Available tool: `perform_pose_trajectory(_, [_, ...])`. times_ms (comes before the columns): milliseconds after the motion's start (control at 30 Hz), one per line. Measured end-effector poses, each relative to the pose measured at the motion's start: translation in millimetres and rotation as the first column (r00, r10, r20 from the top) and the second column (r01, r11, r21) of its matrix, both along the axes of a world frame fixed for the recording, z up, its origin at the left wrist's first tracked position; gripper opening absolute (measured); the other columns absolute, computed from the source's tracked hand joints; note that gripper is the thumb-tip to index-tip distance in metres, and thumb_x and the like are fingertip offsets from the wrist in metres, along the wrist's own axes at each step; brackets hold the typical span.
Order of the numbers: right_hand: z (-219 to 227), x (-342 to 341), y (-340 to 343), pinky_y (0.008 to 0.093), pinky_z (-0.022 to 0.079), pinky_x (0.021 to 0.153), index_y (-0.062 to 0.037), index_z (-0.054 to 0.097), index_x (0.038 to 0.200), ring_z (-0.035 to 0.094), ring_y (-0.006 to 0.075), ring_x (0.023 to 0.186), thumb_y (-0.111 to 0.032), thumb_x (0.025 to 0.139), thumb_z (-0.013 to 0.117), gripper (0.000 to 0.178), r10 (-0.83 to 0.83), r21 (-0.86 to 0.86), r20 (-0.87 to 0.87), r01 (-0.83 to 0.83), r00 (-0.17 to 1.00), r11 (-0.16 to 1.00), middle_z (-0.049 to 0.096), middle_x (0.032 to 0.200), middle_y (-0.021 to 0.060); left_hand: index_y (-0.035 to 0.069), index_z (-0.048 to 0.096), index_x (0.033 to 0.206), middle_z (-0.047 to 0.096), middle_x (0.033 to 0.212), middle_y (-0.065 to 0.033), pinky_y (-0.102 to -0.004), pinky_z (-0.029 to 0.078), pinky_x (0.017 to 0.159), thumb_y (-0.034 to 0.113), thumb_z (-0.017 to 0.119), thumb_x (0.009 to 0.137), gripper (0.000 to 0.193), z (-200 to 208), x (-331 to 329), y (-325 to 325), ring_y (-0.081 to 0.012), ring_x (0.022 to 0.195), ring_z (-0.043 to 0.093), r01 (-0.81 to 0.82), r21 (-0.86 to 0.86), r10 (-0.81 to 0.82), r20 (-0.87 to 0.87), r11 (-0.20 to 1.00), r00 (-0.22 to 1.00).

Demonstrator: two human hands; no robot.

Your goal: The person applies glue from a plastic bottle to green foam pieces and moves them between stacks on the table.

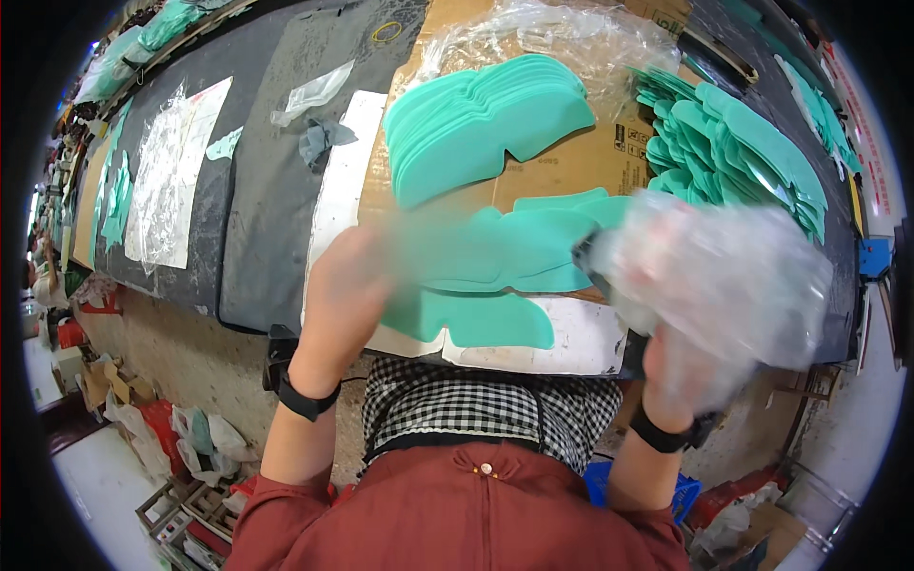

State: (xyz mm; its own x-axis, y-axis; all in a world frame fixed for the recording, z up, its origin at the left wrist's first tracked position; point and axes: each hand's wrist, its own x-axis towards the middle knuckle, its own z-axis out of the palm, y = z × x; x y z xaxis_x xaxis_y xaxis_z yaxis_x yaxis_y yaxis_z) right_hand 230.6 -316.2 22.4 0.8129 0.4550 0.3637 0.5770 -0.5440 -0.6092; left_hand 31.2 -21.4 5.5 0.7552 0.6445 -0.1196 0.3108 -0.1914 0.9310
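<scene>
My left hand [345,290] is on the left end of a flat mint-green foam cut-out [519,249] and looks closed on it, though motion blur hides the fingers. My right hand [681,366] is raised and gripping a clear plastic bag [724,276], which billows over the cut-out's right end. Another green cut-out [476,319] lies flat on a white sheet [581,344] just below. A thick stack of the same green shapes [486,124] rests on cardboard [571,167] farther back. Both wrists wear black bands.
A spread pile of green cut-outs [733,152] lies at the back right. Crumpled clear plastic [562,38] sits behind the stack. Dark mats [276,171] and a plastic-covered white sheet [176,176] cover the bench to the left. Boxes and bags [181,438] clutter the floor below.
</scene>
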Motion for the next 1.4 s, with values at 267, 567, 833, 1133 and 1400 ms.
perform_pose_trajectory(267, [12.0,-46.7,158.7,0.0466,0.058,0.086,0.0033,0.057,0.137,0.073,0.0363,0.099,-0.015,0.083,0.083,0.062,0.678,0.491,0.008,-0.593,0.735,0.638,0.072,0.117,0.0216,0.004,0.068,0.117,0.064,0.102,-0.0148,-0.0402,0.052,0.083,0.006,0.063,0.088,0.03,-34.3,-14.3,-14.0,-0.0359,0.093,0.063,-0.088,0.011,0.083,0.238,0.996,0.968])
perform_pose_trajectory(567, [-11.9,32.2,106.1,0.0417,0.056,0.092,-0.001,0.054,0.143,0.067,0.0259,0.11,-0.002,0.088,0.073,0.058,0.291,0.474,-0.184,-0.175,0.939,0.863,0.065,0.135,0.0141,0.004,0.074,0.117,0.066,0.099,-0.0074,-0.0331,0.053,0.075,0.004,0.076,0.086,0.031,-6.5,-2.0,-13.7,-0.0203,0.084,0.065,0.011,0.4,0.022,-0.078,0.917,0.997])
perform_pose_trajectory(833, [-63.3,-7.5,104.4,0.0432,0.048,0.105,-0.0001,0.048,0.147,0.063,0.0294,0.123,-0.008,0.08,0.08,0.075,0.236,0.104,0.35,-0.288,0.907,0.952,0.064,0.136,0.0173,0.005,0.071,0.11,0.057,0.088,-0.0143,-0.0426,0.051,0.075,0.005,0.064,0.082,0.029,-1.8,-4.8,-16.6,-0.034,0.081,0.06,-0.028,0.335,0.055,-0.071,0.942,0.996])
perform_pose_trajectory(1133, [-13.0,-14.2,77.8,0.0481,0.042,0.111,-0.0055,0.064,0.135,0.065,0.0306,0.12,-0.02,0.092,0.074,0.047,0.413,0.231,-0.045,-0.392,0.91,0.89,0.069,0.133,0.0103,0.006,0.076,0.117,0.066,0.094,-0.0091,-0.0326,0.051,0.07,0.007,0.077,0.088,0.029,-11.4,-9.4,-11.3,-0.0218,0.079,0.063,-0.01,0.429,0.024,-0.027,0.903,0.999])
perform_pose_trajectory(1400, [-22.3,-29.2,127.1,0.047,0.045,0.109,-0.0052,0.065,0.134,0.066,0.0309,0.119,-0.017,0.09,0.075,0.047,0.57,-0.327,0.378,-0.471,0.73,0.819,0.072,0.127,0.0106,0.008,0.064,0.137,0.074,0.097,-0.0129,-0.0373,0.054,0.077,0.006,0.067,0.09,0.046,4.3,-36.0,1.7,-0.0277,0.082,0.07,-0.215,0.24,0.222,-0.004,0.947,0.975])
